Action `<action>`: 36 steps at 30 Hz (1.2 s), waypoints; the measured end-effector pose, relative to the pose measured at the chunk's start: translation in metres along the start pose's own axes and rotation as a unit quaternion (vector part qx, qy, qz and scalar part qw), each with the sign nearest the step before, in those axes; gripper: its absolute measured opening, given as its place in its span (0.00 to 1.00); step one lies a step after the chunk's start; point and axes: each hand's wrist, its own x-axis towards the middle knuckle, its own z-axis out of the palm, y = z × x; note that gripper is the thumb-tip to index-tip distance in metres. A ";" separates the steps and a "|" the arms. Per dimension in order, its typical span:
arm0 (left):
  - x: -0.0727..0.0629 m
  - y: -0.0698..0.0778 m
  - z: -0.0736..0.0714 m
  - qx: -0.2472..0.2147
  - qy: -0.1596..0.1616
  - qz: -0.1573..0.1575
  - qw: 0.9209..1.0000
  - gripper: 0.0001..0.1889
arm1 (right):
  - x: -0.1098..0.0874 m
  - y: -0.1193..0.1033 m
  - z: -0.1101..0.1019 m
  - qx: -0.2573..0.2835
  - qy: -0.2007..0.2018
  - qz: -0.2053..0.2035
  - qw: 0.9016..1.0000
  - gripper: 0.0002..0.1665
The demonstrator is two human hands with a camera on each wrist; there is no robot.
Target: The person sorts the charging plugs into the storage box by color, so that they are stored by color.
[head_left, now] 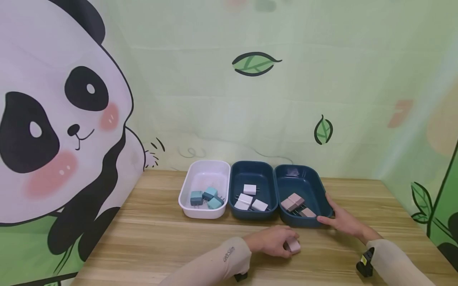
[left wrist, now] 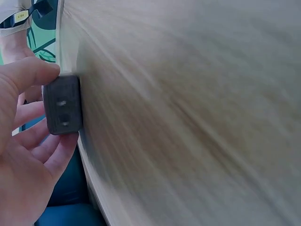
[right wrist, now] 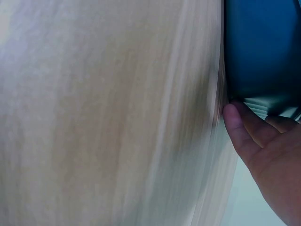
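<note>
My left hand (head_left: 273, 241) pinches a pink charger plug (head_left: 293, 245) just above or on the table, in front of the trays. In the left wrist view the plug's dark prong face (left wrist: 63, 104) is turned toward the camera, held between thumb and fingers. My right hand (head_left: 345, 220) rests against the right side and front corner of the right dark blue tray (head_left: 323, 200); in the right wrist view its fingers lie fairly straight along the tray wall. Inside that tray are several pink charger plugs (head_left: 294, 200).
To the left stands a middle dark blue tray (head_left: 254, 215) with several white charger plugs (head_left: 250, 189). Beside it is a white tray (head_left: 204, 213) with several teal charger plugs (head_left: 196, 198). All three sit side by side on the wooden table (head_left: 150, 238), near the printed backdrop (head_left: 200, 99).
</note>
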 end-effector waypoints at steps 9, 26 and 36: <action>-0.003 -0.001 0.001 0.016 -0.007 -0.018 1.000 0.28 | -0.002 -0.004 0.000 -0.006 -0.003 0.001 1.000 0.60; -0.017 -0.009 -0.001 0.001 0.013 0.017 1.000 0.25 | -0.002 -0.001 0.001 -0.011 -0.003 0.000 1.000 0.59; -0.028 -0.019 -0.007 -0.029 0.048 0.010 0.998 0.26 | -0.001 -0.001 -0.001 -0.010 0.000 -0.006 1.000 0.59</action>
